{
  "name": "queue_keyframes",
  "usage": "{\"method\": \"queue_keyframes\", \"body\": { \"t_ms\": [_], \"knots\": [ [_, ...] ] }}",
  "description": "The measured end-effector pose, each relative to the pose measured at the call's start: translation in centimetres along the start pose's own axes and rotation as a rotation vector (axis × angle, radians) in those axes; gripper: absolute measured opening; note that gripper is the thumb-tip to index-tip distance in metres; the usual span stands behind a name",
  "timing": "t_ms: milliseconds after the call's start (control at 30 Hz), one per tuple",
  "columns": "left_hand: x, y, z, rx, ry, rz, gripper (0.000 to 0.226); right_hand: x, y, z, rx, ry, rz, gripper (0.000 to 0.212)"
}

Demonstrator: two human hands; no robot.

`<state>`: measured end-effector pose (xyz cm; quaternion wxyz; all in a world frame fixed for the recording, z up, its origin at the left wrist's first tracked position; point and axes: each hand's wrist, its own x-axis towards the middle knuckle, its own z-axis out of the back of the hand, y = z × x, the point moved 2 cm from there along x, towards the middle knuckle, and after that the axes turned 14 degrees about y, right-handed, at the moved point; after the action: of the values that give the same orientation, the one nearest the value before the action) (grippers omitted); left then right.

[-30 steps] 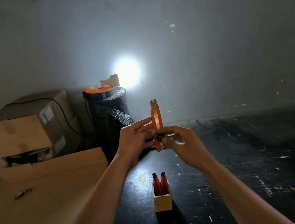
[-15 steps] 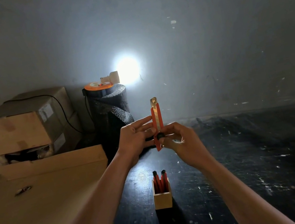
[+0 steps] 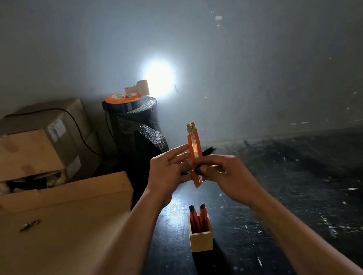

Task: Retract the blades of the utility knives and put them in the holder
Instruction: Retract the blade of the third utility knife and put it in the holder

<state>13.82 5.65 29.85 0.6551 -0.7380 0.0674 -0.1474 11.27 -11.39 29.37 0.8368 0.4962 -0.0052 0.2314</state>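
Note:
I hold an orange utility knife [image 3: 194, 144] upright in front of me, above the dark table. A short piece of its metal blade sticks out at the top. My left hand [image 3: 170, 175] steadies the handle from the left with its fingers stretched. My right hand [image 3: 226, 175] grips the lower handle, thumb on the black slider knob. Below them a small wooden holder [image 3: 201, 239] stands on the table with two orange knives [image 3: 199, 217] upright in it.
A black table top [image 3: 294, 202] spreads to the right. A light wooden board [image 3: 51, 255] covers the left, with cardboard boxes [image 3: 26, 149] behind it. A black bubble-wrap roll [image 3: 139, 134] with an orange reel and a bright lamp stands at the wall.
The slider knob has moved down the handle under my right thumb, and the blade sticks out less than a second ago. Both hands stay around the knife.

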Motion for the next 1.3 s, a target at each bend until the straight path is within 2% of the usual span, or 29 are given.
{"method": "queue_keyframes", "body": {
  "t_ms": [100,300,500,667,867,1100,1300],
  "knots": [
    [-0.2,0.8,0.1,0.001,0.013,0.012,0.041,0.7,-0.6,0.4,0.068,-0.073,-0.032,0.022],
    [-0.7,2.7,0.4,0.015,0.045,0.038,0.039,2.9,-0.9,1.3,0.051,-0.166,-0.069,0.037],
    [-0.3,5.1,0.8,-0.05,0.045,0.101,0.038,3.9,-2.5,0.6,0.187,-0.136,-0.077,0.014],
    [0.7,9.3,2.2,-0.045,0.001,0.199,0.036,4.4,-5.9,-0.7,0.293,-0.111,-0.16,0.014],
    [0.8,16.8,4.3,0.199,-0.172,0.356,0.041,5.2,-11.4,-2.2,0.312,-0.105,-0.271,0.015],
    [0.3,22.5,4.7,0.384,-0.163,0.532,0.046,5.6,-17.2,-5.4,0.196,-0.088,-0.37,0.017],
    [0.5,24.4,4.3,0.424,-0.13,0.577,0.066,4.9,-21.1,-8.4,0.099,-0.06,-0.447,0.011]
  ]
}}
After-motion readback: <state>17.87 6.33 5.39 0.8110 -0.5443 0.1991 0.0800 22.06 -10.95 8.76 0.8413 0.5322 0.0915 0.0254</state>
